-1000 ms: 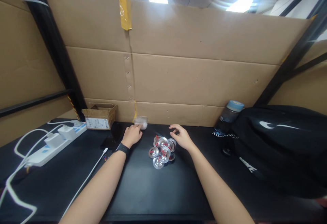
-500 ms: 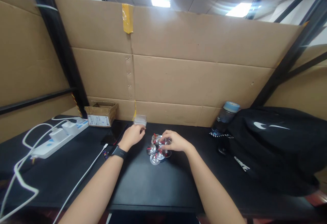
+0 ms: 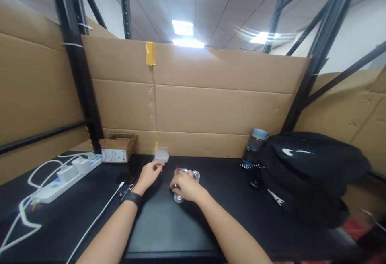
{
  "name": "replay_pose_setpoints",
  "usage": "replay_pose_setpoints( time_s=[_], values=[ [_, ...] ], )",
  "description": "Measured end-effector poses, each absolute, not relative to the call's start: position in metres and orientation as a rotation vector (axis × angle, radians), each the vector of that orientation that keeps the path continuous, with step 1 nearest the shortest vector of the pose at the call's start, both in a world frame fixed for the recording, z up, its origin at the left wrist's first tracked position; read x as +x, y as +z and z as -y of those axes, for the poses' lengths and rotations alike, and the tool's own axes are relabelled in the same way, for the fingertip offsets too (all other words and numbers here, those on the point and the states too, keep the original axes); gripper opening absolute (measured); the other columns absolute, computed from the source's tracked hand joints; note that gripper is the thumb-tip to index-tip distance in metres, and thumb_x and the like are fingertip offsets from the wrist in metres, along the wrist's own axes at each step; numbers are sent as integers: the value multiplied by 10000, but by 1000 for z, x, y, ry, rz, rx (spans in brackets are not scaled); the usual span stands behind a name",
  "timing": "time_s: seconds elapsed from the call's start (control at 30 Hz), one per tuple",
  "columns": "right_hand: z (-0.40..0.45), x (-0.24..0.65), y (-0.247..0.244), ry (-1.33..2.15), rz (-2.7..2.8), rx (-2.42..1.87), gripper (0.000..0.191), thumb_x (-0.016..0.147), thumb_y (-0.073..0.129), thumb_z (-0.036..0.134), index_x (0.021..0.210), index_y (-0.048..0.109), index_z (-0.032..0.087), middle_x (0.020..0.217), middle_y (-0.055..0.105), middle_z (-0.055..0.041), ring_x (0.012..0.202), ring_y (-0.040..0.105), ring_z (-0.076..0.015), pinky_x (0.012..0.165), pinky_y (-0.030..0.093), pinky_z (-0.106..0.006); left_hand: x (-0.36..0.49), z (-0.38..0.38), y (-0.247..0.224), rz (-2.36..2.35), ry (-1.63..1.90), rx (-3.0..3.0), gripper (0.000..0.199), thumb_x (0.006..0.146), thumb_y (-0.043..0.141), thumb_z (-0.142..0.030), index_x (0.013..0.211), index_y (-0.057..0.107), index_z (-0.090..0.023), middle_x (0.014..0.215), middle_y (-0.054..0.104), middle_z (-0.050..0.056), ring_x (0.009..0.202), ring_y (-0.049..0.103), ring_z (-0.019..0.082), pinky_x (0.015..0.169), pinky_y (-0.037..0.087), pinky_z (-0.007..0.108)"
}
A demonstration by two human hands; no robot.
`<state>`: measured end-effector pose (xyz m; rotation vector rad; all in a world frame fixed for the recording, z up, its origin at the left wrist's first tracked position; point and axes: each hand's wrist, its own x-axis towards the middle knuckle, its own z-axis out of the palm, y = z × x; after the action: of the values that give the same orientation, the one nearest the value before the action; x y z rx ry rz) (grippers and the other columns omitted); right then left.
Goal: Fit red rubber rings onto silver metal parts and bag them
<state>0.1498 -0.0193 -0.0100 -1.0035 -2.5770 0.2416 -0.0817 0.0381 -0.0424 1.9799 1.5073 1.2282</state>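
A cluster of small round silver discs with red parts (image 3: 179, 199) lies on the black tabletop, largely covered by my right hand (image 3: 186, 185). The fingers of that hand curl down on the cluster's left side, closed on one shiny disc (image 3: 175, 187). To the left, my left hand (image 3: 150, 175), with a dark watch on the wrist, is held just in front of a small clear plastic box (image 3: 162, 154). Its thumb and fingers are drawn together; whether anything is between them cannot be made out.
On the left are a white power strip (image 3: 64, 179) with plugs and cables, an open cardboard box (image 3: 117, 148) and a dark phone (image 3: 132, 171). A blue-capped bottle (image 3: 254, 147) and a black bag (image 3: 310, 171) stand at the right. Cardboard panels (image 3: 211, 111) wall the back.
The camera has tilted upward. My right hand has shifted left across the discs and now covers more of them. My left hand stays by the clear box, its fingers more closely pinched.
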Motion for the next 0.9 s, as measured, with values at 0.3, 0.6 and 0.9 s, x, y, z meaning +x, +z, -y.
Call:
replay_pose_setpoints(
  time_s=[0.3,0.6,0.9],
  values=[
    [10,162,-18,498,1792,-969,179,871,561,196,912,736,207,903,766,-44,814,719,-193,767,528,-283,-38,-5,-17,-1346,1434,2154,220,894,496,-256,1064,630,-215,780,687,3,715,653,170,738,478,271],
    [16,185,-17,803,1439,-828,243,811,699,395,764,576,191,1038,740,-125,946,718,-267,739,571,-329,7,20,-14,-1088,1390,2469,211,904,571,-217,1097,651,-249,1057,696,57,972,650,218,894,497,346],
    [30,189,-17,1003,1514,-765,346,685,823,431,801,613,181,1073,737,-113,835,732,-258,762,573,-380,13,16,-19,-1070,1337,2459,243,913,565,-184,1104,689,-269,1071,704,50,998,643,220,899,485,355]
  ],
)
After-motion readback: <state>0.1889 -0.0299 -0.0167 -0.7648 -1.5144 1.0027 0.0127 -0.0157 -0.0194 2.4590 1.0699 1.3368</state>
